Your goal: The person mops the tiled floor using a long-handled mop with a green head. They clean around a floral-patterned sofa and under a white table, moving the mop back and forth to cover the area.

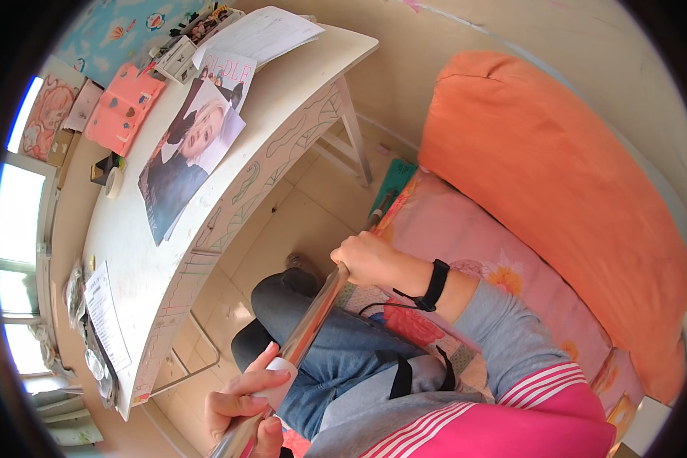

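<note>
A shiny metal pole (pixel 316 312) runs diagonally from the bottom edge up past my knees. My right hand (pixel 363 257), with a black strap on its wrist, grips its upper part in a fist. Lower down, my left hand (pixel 249 395) has its fingers around the pole at a white plastic collar (pixel 276 382). Beyond my right fist the pole leads to a flat teal head (pixel 398 174), like that of a mop, on the floor beside the bed. The bed's edge partly hides the head.
Left stands a white desk (pixel 206 226) with doodles on its front, posters (pixel 192 151), papers (pixel 263 34) and a pink folder (pixel 124 109). On my right is a bed (pixel 435 223) with pink floral bedding and a large orange cushion (pixel 549 189). Tiled floor (pixel 297 212) lies between.
</note>
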The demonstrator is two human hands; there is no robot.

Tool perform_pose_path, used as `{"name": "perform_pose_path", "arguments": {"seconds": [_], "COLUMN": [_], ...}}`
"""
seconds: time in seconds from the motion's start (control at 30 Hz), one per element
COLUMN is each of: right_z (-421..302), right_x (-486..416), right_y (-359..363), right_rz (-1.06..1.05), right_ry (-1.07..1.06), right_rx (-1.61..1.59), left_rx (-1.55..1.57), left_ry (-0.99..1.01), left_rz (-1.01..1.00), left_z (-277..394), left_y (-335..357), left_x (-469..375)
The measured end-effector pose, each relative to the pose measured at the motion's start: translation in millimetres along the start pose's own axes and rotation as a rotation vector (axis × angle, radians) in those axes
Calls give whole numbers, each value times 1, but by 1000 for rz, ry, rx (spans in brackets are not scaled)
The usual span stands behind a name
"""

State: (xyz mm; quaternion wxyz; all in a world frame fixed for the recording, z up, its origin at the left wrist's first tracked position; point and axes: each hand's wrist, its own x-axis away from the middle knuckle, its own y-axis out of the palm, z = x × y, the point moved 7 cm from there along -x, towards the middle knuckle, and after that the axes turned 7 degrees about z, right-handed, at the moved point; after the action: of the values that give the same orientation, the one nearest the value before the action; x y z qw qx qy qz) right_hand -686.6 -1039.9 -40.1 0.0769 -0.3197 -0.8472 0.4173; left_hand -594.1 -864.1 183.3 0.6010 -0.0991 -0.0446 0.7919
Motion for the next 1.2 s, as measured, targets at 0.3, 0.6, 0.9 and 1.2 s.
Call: {"name": "perform_pose_path", "arguments": {"seconds": [0.3,0.6,0.9,1.2], "right_z": [28,-6,-112,-109], "right_x": [-5,25,134,112], "right_y": [5,-96,-223,-236], "right_rz": [-195,778,1540,1316], "right_ry": [-100,-74,-244,-437], "right_rx": [161,-295,-463,-557], "left_rx": [-138,-247,181,589], "left_ry": [305,437,-16,-749], "left_rz": [-288,-299,-287,-451], "left_z": [10,23,-65,-195], "left_y": [39,89,112,168], "left_x": [3,-61,-93,-92]}}
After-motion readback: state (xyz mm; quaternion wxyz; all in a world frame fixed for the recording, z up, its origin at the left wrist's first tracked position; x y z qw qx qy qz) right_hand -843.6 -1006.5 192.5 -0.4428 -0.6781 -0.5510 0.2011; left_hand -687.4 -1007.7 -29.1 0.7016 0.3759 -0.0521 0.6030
